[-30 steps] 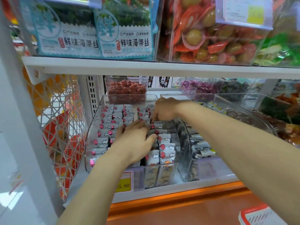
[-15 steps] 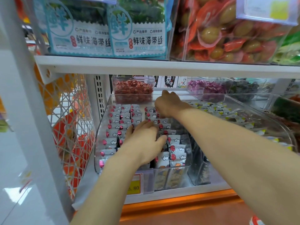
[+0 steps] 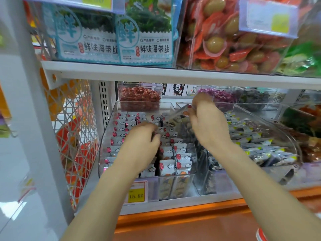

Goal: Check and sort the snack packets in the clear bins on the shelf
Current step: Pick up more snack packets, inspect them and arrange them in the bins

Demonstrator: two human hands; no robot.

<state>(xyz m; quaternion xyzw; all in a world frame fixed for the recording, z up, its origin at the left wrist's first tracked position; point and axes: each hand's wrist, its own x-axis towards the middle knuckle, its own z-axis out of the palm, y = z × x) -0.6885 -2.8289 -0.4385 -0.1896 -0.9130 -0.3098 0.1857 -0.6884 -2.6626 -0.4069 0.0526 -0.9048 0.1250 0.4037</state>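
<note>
A shop's snack aisle: white metal shelves (image 3: pixel 156 73) carry clear bins (image 3: pixel 106 145) packed with wrapped snacks (image 3: pixel 173 166). A yellow price tag (image 3: pixel 136 195) reading 15.80 sits on the shelf edge, and more tags (image 3: pixel 268 19) hang above.

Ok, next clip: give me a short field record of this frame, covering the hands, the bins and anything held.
setting: shop shelf with clear bins of snack packets
left bin: white balloon packets, standing in rows
right bin: yellow-cornered packets, loosely piled
left hand: down among the balloon packets, fingers curled, grip unclear
right hand: pinches one held packet above the bins
price tag: 15.80
</note>
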